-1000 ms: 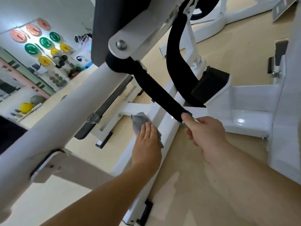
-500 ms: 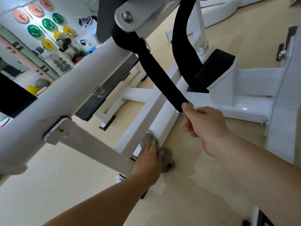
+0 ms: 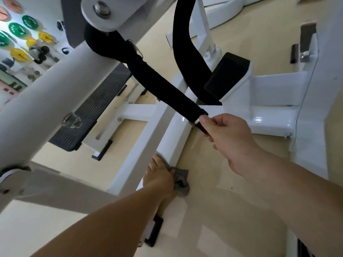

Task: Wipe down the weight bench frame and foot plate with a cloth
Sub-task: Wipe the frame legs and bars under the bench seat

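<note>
Sliding to the near end of the frame rail (image 3: 172, 130), the left hand (image 3: 159, 180) presses the cloth (image 3: 181, 179) with straight fingers; the right hand (image 3: 228, 136) pinches the strap (image 3: 163, 86) aside. This rail looks nearly wiped.

Gym, no question. Far-left wall has coloured weight plates (image 3: 17, 28) hung in rows, green and yellow clearest. Dark gear is racked below them, too blurry to identify. I'm looking down through a white steel machine frame (image 3: 163, 134) with a bolted pivot plate (image 3: 118, 17) up top and a black strap (image 3: 161, 89) running down from beside it. A ribbed black foot plate (image 3: 92, 110) sits low near the floor, and there's a black pad (image 3: 227, 75) on an angled bracket. Another white machine base (image 3: 222, 8) stands further back on the same beige floor (image 3: 232, 201). Black end caps (image 3: 104, 149) on the frame's feet.
</note>
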`<state>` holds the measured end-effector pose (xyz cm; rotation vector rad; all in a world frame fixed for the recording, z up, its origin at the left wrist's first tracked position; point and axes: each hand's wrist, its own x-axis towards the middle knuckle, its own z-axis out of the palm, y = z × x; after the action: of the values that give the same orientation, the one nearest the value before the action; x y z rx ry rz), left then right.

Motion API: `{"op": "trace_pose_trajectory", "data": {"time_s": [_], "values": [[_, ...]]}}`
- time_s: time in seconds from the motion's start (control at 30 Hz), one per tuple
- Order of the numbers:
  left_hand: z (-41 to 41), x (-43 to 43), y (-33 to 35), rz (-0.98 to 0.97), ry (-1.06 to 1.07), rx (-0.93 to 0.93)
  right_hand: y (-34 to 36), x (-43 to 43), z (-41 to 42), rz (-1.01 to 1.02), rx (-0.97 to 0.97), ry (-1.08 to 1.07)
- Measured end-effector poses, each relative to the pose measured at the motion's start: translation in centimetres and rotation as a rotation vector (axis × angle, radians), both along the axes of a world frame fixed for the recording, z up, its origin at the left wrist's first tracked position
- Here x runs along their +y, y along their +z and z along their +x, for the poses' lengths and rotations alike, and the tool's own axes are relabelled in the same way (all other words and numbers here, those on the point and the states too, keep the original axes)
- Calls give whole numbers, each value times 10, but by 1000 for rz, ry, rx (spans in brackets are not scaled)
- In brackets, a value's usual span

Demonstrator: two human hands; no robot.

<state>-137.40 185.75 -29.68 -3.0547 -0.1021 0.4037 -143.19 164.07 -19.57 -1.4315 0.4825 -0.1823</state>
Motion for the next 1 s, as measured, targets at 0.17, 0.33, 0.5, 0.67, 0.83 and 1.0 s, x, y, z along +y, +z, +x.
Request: {"op": "trace_pose_trajectory", "data": {"time_s": [0.17,0.33,0.5,0.67,0.83,1.0], "values": [[14,-12,6,16,-75,-7,-8,8,9,35,31,-3],[-10,3,4,320,-60,41,-11,8,20,46,18,7],[-6,-3,-1,182,-86,-77,-12,5,31,81,-17,-36],[59,-41,-6,-27,-178,-98,-12,-12,40,81,-32,-166],[65,-49,-21,-83,-236,-218,-11,-23,52,20,-51,-221],[82,-57,-26,-20,-268,-222,-17,-31,59,-101,-76,-183]]}}
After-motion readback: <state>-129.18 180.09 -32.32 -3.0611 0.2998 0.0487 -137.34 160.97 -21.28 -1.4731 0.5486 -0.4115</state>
